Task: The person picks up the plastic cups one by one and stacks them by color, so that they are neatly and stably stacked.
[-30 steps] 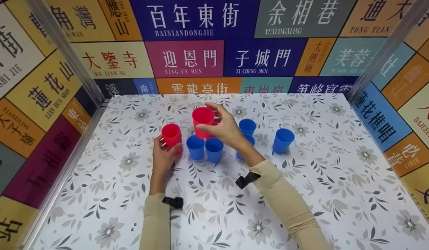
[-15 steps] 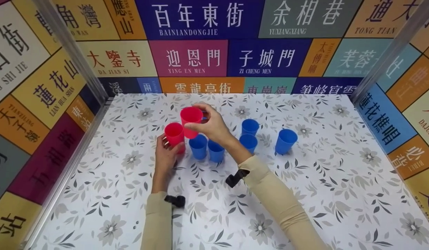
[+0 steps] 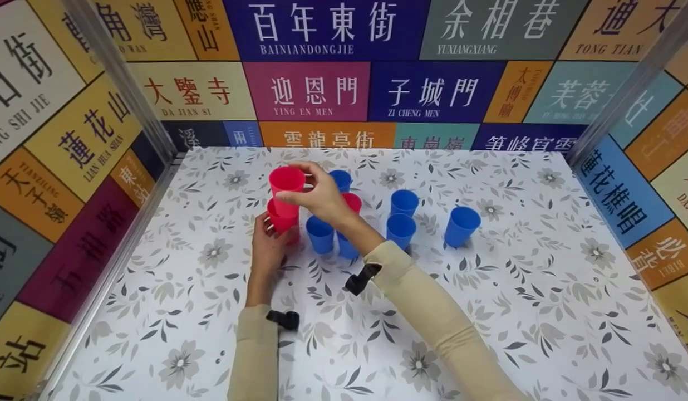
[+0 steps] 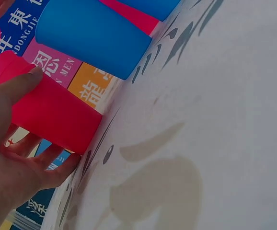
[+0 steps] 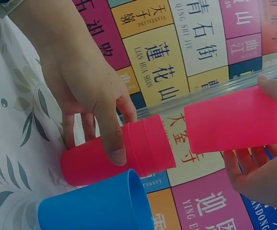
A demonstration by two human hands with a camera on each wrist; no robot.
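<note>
My left hand (image 3: pixel 268 250) grips upright red cups (image 5: pixel 109 151) standing on the table; the right wrist view shows a doubled rim, one cup nested in another. Thumb and fingers lie on opposite sides of their wall. My right hand (image 3: pixel 325 196) holds another red cup (image 3: pixel 287 186) by its side, straight above. In the right wrist view a gap parts this cup's base from the rim below. A blue cup (image 3: pixel 320 235) stands just right of the left hand, and another blue cup (image 3: pixel 348 248) is partly hidden by the right forearm.
Behind the right hand stand a red cup (image 3: pixel 352 201) and a blue cup (image 3: pixel 340 180), both partly covered. Farther right are blue cups (image 3: pixel 401 232) one behind the other and a lone blue cup (image 3: pixel 462 226). Sign-printed panels (image 3: pixel 316 92) wall the flowered table (image 3: pixel 422 312).
My right hand has carried its red cup leftward until it is above the left hand's cups. A red cup and a blue cup behind have come into sight. The left hand keeps its grip.
</note>
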